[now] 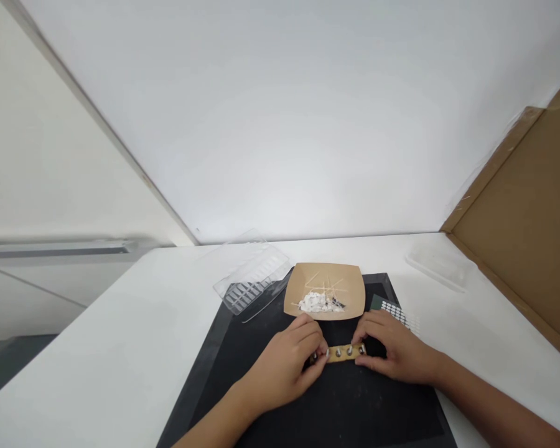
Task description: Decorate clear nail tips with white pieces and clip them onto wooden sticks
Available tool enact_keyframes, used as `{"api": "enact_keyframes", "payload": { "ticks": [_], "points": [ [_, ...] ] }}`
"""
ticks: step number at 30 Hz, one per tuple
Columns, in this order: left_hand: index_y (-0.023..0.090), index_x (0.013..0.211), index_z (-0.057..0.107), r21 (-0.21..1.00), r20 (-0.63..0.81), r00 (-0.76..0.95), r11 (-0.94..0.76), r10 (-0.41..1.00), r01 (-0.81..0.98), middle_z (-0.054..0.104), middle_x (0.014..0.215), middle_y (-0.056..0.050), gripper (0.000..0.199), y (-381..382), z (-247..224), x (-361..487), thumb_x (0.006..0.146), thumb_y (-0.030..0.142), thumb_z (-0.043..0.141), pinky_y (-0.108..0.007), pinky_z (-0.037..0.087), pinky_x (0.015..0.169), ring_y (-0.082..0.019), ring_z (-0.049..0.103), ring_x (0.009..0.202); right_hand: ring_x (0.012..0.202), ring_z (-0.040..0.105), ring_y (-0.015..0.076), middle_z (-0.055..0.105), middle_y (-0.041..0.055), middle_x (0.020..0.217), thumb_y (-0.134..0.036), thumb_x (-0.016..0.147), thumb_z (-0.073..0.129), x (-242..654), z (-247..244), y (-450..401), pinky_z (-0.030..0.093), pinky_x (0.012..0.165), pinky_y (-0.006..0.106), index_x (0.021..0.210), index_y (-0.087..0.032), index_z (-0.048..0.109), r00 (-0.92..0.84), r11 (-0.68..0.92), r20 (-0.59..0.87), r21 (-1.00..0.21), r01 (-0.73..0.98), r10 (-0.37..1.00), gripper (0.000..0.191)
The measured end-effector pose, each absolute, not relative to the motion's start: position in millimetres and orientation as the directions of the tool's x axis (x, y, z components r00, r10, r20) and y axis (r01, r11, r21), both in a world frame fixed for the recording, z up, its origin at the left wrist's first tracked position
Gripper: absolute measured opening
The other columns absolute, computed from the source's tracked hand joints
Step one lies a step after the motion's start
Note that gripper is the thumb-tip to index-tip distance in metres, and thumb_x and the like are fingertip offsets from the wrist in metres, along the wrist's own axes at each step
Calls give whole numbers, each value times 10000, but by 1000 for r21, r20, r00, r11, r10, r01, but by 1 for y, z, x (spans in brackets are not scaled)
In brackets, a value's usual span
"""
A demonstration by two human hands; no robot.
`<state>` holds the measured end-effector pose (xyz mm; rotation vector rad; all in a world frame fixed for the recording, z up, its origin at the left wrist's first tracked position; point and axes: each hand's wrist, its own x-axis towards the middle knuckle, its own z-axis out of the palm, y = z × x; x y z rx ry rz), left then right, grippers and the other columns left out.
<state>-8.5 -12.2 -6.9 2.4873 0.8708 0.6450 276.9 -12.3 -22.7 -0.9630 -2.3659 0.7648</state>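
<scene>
A short yellowish strip (344, 352) with several small metal, stud-like pieces on it lies across the black mat (350, 404). My left hand (289, 354) is closed at the strip's left end, its thumb and fingertips pressed together there and covering part of it. At the other end my right hand (394, 345) grips the strip, fingers on the far edge and thumb on the near one. Just beyond my hands stands a brown paper tray (350, 277) that holds thin wooden sticks and white scraps (315, 302).
Left of the paper tray lie a clear plastic compartment tray (247, 295) and a thin curved metal tool (260, 310). A sheet of white oval stickers (394, 311) is partly behind my right hand. Farther right are a clear lid (441, 267) and a cardboard panel (522, 205).
</scene>
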Motion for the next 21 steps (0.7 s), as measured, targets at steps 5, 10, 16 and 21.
{"api": "enact_keyframes", "payload": {
  "ticks": [5,10,16,21],
  "points": [
    [200,896,605,520,265,699,-709,664,476,631,859,-41,115,-11,-7,-8,989,151,556,-304,471,769,-202,554,898,953,633,208,707,29,1019,-272,914,777,275,-22,-13,440,857,351,1029,-226,670,-624,580,207,-655,484,754,164],
    [200,895,610,512,273,693,-711,667,483,628,875,-42,111,-11,-9,-8,983,153,562,-318,474,810,-199,556,888,948,648,201,714,20,1019,-246,869,816,274,-23,-12,436,868,345,1046,-224,676,-606,573,216,-657,490,765,228],
    [203,947,638,505,278,687,-711,671,490,643,912,-49,103,-12,-11,-8,993,149,564,-323,476,831,-205,581,918,945,663,202,718,11,1008,-261,826,872,273,-24,-13,437,884,342,1041,-221,682,-583,545,210,-683,486,785,289],
    [201,930,653,525,272,680,-698,681,488,646,887,-44,112,-11,-11,-9,994,154,574,-309,478,818,-199,589,907,952,665,206,722,7,1013,-248,783,908,272,-25,-13,432,894,344,1042,-223,694,-562,502,180,-709,495,807,337]
  ]
}}
